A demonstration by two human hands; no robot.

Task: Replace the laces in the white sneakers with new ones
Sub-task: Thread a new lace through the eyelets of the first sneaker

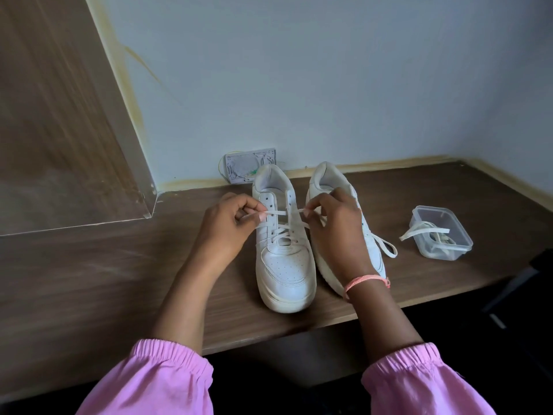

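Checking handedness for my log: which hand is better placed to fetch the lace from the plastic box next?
The right hand, probably. The plastic box with the lace sits on its side of the table, beyond the right sneaker. The left hand would have to cross both shoes.

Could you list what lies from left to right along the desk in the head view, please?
Left hand → left sneaker → right hand → loose lace → plastic box holding laces.
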